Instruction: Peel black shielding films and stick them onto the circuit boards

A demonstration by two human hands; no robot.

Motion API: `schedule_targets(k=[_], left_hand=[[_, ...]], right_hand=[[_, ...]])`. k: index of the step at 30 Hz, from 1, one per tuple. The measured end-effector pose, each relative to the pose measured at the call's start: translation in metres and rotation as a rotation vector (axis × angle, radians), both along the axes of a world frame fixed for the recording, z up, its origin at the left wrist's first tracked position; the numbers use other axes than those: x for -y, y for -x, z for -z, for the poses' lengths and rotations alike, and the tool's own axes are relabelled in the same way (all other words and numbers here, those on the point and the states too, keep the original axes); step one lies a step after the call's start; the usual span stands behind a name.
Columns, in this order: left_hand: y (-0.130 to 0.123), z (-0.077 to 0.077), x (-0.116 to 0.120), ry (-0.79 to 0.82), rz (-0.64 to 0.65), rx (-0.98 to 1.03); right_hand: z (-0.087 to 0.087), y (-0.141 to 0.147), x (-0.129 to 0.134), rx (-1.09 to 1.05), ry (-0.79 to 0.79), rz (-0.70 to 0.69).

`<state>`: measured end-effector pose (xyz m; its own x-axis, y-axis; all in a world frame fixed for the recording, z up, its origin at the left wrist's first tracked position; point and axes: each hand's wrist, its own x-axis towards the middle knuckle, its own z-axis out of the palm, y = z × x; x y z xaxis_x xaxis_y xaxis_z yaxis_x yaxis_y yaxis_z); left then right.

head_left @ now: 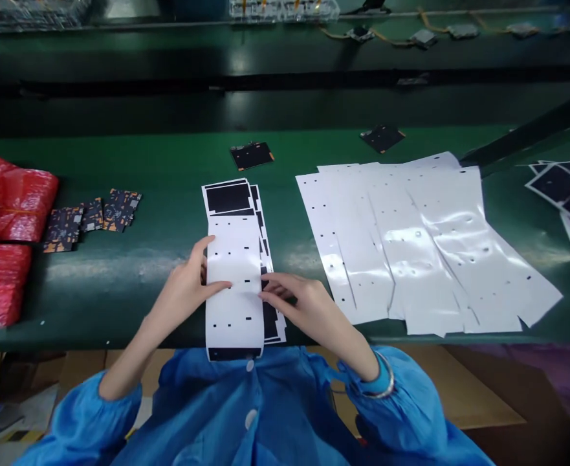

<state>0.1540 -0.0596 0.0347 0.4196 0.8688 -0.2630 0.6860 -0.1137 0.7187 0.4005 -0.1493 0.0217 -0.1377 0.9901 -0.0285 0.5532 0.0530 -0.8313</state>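
Note:
A long white sheet with small dark slots [236,265] lies over a stack of black-and-white sheets [227,198] in front of me, its lower end reaching past the table's front edge. My left hand [195,275] grips the sheet's left side, thumb on top and fingers at the edge. At the right edge, my right hand [292,296] has thumb and forefinger drawn close together against the sheet. Part of the stack shows beneath and to the right of the white sheet.
White perforated sheets [405,239] cover the table at right, with black-and-white sheets [566,194] beyond. Dark circuit boards [64,226] and red wrapped bundles [25,200] lie left. Two dark boards [252,155] [382,138] rest farther back. A dark green bar [532,128] slants at right.

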Motion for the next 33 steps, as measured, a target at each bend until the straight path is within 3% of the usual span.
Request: schedule_targets(k=[4, 6, 9, 12, 14, 17, 21, 26, 30, 33], left_hand=[[-0.012, 0.005, 0.009, 0.161, -0.188, 0.587], [-0.025, 0.0, 0.002, 0.125, -0.281, 0.736], [-0.041, -0.007, -0.01, 0.005, -0.365, 0.794], [-0.039, -0.005, -0.005, 0.034, -0.334, 0.787], [-0.027, -0.001, 0.011, 0.174, -0.228, 0.745], [-0.005, 0.0, 0.048, 0.43, -0.088, 0.699], [0.005, -0.005, 0.083, 0.471, -0.201, 0.766], [-0.006, -0.002, 0.082, 0.327, -0.232, 0.777], [-0.015, 0.004, 0.079, 0.201, -0.246, 0.767], [-0.021, 0.006, 0.081, 0.154, -0.275, 0.746]], right_hand=[[0.001, 0.002, 0.007, -0.155, 0.118, 0.001], [-0.001, 0.003, 0.013, -0.293, 0.156, -0.013], [-0.002, 0.007, 0.02, -0.542, 0.212, 0.019], [0.0, 0.013, 0.018, -0.554, 0.12, 0.25], [0.003, 0.016, 0.014, -0.505, 0.059, 0.369], [0.007, 0.021, 0.008, -0.512, 0.061, 0.405], [0.008, 0.029, 0.003, -0.54, 0.036, 0.396], [0.012, 0.033, 0.003, -0.392, -0.082, 0.345], [0.008, 0.036, 0.01, 0.054, -0.427, 0.376], [-0.006, 0.039, 0.018, 0.211, -0.618, 0.208]])
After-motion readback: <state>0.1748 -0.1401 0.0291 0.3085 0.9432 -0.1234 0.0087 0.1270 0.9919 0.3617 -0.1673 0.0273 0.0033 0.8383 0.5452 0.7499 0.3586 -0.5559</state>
